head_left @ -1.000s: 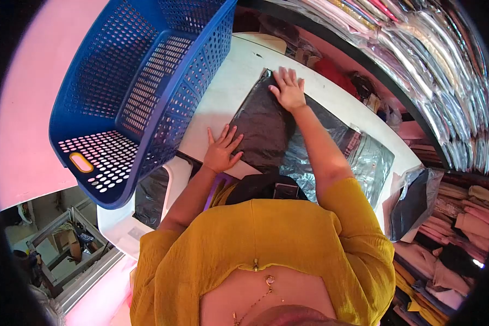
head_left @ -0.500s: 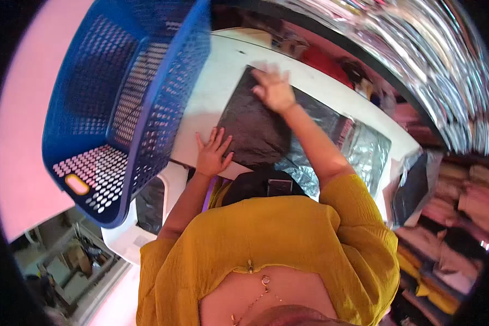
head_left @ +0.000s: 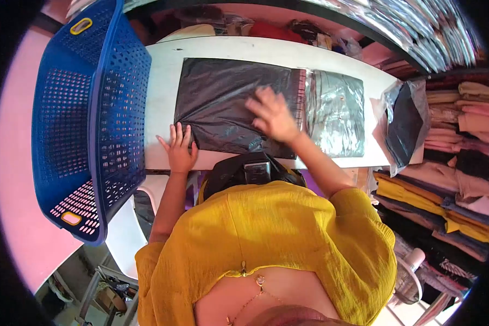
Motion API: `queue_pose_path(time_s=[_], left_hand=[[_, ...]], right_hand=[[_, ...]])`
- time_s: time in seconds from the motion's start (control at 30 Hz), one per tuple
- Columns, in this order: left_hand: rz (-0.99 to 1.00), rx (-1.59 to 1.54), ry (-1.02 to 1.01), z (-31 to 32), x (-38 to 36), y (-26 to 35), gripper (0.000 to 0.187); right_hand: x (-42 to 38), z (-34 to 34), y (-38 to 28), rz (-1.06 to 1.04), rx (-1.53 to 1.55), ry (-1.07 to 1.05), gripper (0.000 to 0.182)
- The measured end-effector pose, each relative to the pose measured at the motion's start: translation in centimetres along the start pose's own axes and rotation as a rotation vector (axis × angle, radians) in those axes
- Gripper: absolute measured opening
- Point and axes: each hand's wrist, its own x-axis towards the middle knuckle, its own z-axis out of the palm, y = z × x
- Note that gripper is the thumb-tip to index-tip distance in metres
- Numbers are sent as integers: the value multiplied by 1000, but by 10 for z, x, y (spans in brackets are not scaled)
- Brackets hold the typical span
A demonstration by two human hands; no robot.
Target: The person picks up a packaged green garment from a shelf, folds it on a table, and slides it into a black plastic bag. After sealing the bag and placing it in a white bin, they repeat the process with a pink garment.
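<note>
A: Where's the bag?

B: The black bag point(head_left: 228, 103) lies flat on the white desk point(head_left: 163, 70), just right of the blue basket point(head_left: 92, 119). The left hand point(head_left: 178, 149) rests open at its near left corner; the right hand point(head_left: 271, 115) is spread over its right part, blurred.

A: How will it handle?

B: Probably light, limp and slippery. Pinch an edge or corner.

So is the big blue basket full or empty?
Empty. Through the blue basket you see only its bare holed walls and floor; nothing lies inside where it stands beside the white table.
</note>
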Motion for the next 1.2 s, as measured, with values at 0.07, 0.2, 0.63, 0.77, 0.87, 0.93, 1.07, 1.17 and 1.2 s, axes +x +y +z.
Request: queue_pose_path(time_s=[0.07,0.2,0.63,0.77,0.87,0.93,1.07,1.17,1.2], left_hand=[[-1,29,20,3,-1,-2,53],[-39,104,-11,8,-4,-10,54],[218,-101,-220,3,30,44,43],[120,-100,-113,0,36,46,36],[117,-256,-53,-5,50,76,33],[145,-393,-99,-9,60,106,33],[252,-499,-149,-16,74,165,31],[280,-526,-185,-13,76,193,29],[279,-516,-183,-11,76,200,29]], right_hand=[[-31,15,-18,-157,36,-210,59],[-64,13,3,249,-76,-63,55],[-147,-47,48,585,-16,378,39],[-201,-68,93,863,-7,553,35],[-202,-88,119,873,-38,545,35],[-191,-100,140,748,-108,501,35],[-130,-109,175,445,-213,380,42],[-88,-94,194,307,-188,152,42],[-77,-91,195,304,-182,159,42]])
